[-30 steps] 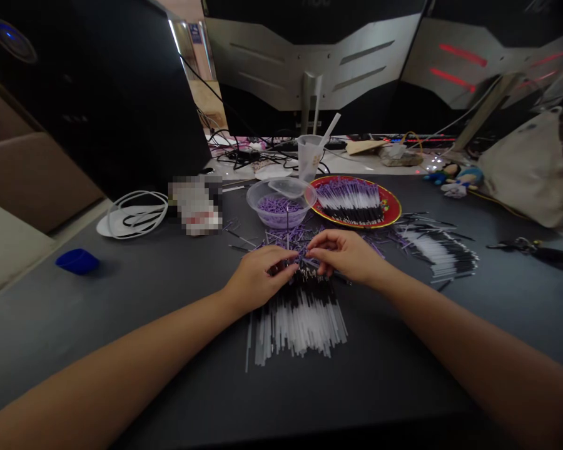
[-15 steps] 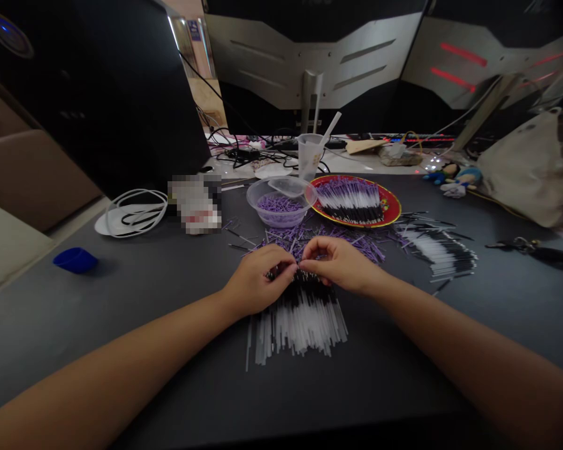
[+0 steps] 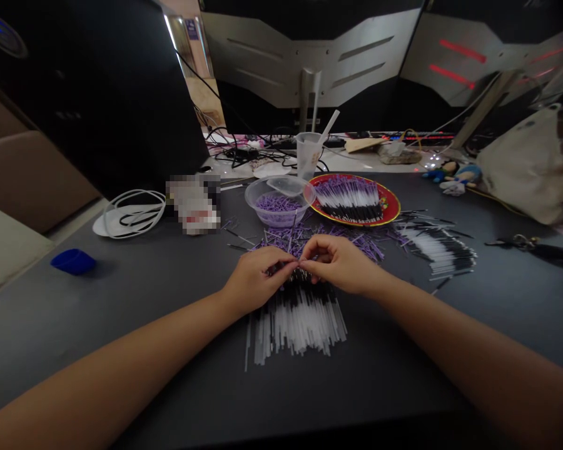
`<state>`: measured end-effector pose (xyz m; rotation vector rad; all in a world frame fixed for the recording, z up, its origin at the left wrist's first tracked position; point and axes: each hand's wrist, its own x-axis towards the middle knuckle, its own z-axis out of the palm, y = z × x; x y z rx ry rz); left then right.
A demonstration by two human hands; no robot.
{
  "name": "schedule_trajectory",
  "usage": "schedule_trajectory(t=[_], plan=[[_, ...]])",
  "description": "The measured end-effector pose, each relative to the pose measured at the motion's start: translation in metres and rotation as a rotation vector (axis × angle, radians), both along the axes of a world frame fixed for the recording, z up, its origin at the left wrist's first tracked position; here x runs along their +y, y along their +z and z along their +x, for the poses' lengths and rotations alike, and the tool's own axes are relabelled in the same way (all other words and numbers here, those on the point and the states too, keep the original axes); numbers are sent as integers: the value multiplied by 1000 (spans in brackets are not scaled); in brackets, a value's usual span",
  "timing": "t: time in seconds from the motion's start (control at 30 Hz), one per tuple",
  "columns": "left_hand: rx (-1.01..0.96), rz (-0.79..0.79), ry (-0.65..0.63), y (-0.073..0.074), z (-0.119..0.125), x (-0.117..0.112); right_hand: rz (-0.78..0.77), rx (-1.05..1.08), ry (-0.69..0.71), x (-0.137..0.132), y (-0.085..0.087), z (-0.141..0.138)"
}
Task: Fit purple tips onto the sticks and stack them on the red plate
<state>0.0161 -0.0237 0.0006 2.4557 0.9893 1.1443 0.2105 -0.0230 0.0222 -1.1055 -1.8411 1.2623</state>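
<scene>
My left hand (image 3: 260, 278) and my right hand (image 3: 340, 265) meet fingertip to fingertip, both pinched closed. A thin stick like a pen refill (image 3: 293, 230) rises from the left fingertips, dark at its upper end. Whatever sits in the right fingertips is too small to make out. Beneath both hands lies a pile of translucent tubes with black far ends (image 3: 304, 322), partly covered by the fingers. Just beyond, small purple pieces (image 3: 356, 239) are strewn over the dark table.
A clear plastic bowl (image 3: 256, 209) holds more purple pieces. Beside it, a red plate (image 3: 393, 209) bears rows of purple, white and black sticks. More black-and-white sticks (image 3: 443, 253) lie at right. A plastic cup (image 3: 307, 156), blue cup-like object (image 3: 74, 262) and keys (image 3: 520, 242) stand around.
A thin dark-tipped stick now stands upright above the left fingertips. Both hands stay nearly in place, still pinched together; the view has shifted slightly.
</scene>
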Motion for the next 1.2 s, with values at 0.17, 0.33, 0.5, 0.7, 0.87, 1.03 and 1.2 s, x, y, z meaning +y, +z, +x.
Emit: schedule_trajectory(t=[0.17,0.33,0.5,0.7,0.87,1.03,1.2], plan=[[3,23,25,0,-2,1,149,-117,-43,3,-2,5],[-16,23,7,-3,-6,2,598,-381,-173,18,1,28],[18,-30,-24,-4,-8,-1,336,-76,-301,23,2,32],[75,2,-57,-5,-6,-2,8,407,-299,16,10,23],[74,13,-19,-4,-6,-3,-11,510,-268,15,16,25],[82,18,-22,-3,-5,-3,-5,515,-186,14,14,25],[73,-34,-30,-3,-6,-4,-60,400,-113,10,9,19]])
